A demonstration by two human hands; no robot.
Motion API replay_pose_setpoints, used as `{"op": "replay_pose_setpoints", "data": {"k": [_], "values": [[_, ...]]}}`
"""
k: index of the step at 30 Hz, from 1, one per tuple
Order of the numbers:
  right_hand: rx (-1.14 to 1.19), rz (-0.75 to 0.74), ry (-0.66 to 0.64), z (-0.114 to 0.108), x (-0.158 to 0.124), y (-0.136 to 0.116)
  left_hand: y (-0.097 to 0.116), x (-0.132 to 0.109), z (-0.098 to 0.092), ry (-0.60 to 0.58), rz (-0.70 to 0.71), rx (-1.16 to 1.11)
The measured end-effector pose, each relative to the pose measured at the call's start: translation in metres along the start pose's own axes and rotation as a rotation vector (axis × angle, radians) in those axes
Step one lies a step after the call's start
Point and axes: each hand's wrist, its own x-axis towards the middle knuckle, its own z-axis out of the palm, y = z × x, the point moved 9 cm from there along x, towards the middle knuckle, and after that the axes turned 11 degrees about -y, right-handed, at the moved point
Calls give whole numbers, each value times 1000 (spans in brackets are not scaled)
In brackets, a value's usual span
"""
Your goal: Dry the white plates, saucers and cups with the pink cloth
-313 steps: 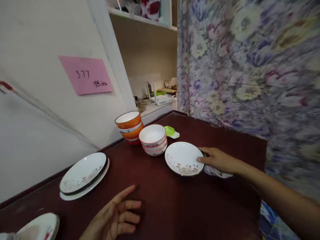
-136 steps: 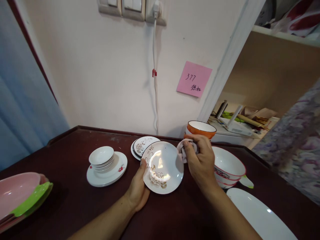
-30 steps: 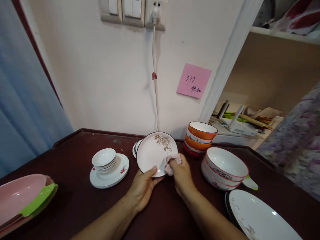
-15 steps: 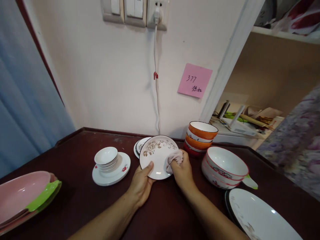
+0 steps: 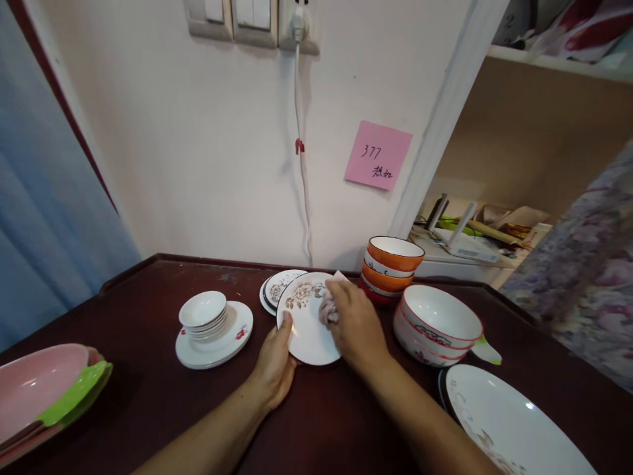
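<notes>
My left hand point(image 5: 275, 361) grips the left edge of a white plate point(image 5: 309, 336) with a dark rim and brown flowers, thumb on its face. The plate is tilted up toward me above the table. My right hand point(image 5: 359, 323) is closed on a crumpled pale pink cloth point(image 5: 328, 309), pressed to the upper right of the plate's face. The plate's right edge is hidden behind that hand. Just behind it lies a small stack of flowered plates point(image 5: 277, 289), partly covered by the held one.
Small white bowls point(image 5: 202, 310) sit on white plates point(image 5: 217, 356) at the left. A pink dish point(image 5: 44, 379) lies far left. Orange bowls point(image 5: 393, 254), red-rimmed bowls point(image 5: 440, 316) and large oval plates point(image 5: 509, 415) stand right on the dark table point(image 5: 163, 422). A wall point(image 5: 222, 165) rises behind.
My right hand has slid the cloth up across the plate's face and turned so its back shows. The plate has tilted a little in my left hand. The view has shifted slightly.
</notes>
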Motion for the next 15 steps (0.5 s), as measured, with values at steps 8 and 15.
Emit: {"op": "replay_pose_setpoints", "data": {"k": [8,15], "values": [[59,-411,-418,26,-24,-68,3,3,-3,28,23,-27],[-44,-251,-212,-6,-2,-9,-2,3,5,-76,12,-52]]}}
